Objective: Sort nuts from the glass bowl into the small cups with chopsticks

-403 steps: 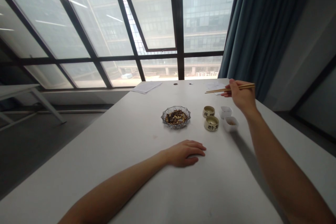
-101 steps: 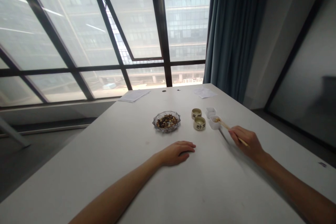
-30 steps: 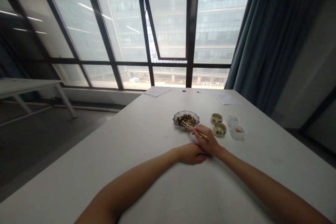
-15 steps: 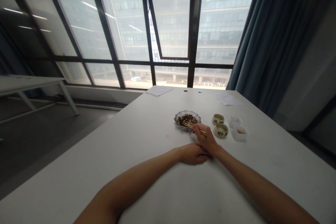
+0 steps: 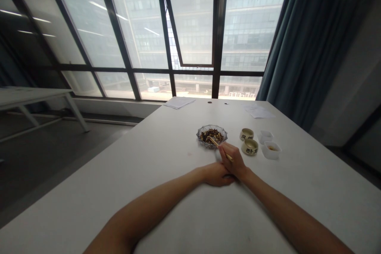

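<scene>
Right hand [image 5: 234,159] holds chopsticks [image 5: 214,142] over the glass bowl [image 5: 203,144]; left hand [image 5: 216,174] lies flat, ungripping. Apparent step: picking; next move likely requires pinched tips.

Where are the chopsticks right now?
In the head view, the chopsticks are near the middle, in the right hand, tips over the glass bowl, left of the two cups.

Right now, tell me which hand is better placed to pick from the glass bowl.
The right hand, I'd judge: it holds the chopsticks, tips over or in the glass bowl. The left hand lies on the table, partly hidden by the right.
</scene>
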`<state>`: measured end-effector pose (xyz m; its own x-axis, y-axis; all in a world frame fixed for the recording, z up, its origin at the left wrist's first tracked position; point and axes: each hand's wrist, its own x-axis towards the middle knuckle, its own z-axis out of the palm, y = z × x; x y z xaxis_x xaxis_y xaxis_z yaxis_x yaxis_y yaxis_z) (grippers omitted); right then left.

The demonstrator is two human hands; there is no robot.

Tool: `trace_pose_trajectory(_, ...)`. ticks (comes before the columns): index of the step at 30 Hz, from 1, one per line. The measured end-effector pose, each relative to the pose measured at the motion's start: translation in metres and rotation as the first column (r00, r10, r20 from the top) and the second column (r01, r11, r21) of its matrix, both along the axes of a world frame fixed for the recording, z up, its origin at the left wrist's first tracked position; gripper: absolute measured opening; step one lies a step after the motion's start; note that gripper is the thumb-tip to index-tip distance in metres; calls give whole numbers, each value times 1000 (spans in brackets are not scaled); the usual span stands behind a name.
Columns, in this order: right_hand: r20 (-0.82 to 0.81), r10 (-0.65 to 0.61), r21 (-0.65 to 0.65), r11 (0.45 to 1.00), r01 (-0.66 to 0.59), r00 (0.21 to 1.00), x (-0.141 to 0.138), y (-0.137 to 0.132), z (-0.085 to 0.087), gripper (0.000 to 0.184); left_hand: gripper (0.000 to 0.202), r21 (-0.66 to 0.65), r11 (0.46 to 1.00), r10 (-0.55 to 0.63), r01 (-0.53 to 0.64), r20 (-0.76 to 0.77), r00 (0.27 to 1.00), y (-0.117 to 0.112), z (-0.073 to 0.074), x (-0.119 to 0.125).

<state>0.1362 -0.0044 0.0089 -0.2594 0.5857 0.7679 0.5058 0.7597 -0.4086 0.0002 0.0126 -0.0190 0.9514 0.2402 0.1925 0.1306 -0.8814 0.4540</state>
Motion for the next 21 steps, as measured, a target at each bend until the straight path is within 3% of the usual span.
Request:
trace_pose_trajectory(6,14,-73,74,995,72,997,16,2,12,32,37,-28,999,-31,32,30,999,-4,12,-2)
trace_pose_trajectory(9,-63,-192,132,971,199,979,38,8,27,33,40,-38,997,-64,67,86,994,-6,15,-4)
trace_pose_trajectory(14,-213,-490,115,847,520,845,98,16,56,43,38,-48,996,-70,74,82,994,-6,14,-5)
trace_pose_trajectory(18,-324,-657,-48,731,681,681,151,19,69,51,37,-57,996,-61,66,80,995,-6,15,-5)
trace_pose_trajectory(21,-314,-746,-164,652,740,588,181,23,71,50,37,-69,996,-56,61,70,996,-7,16,-6)
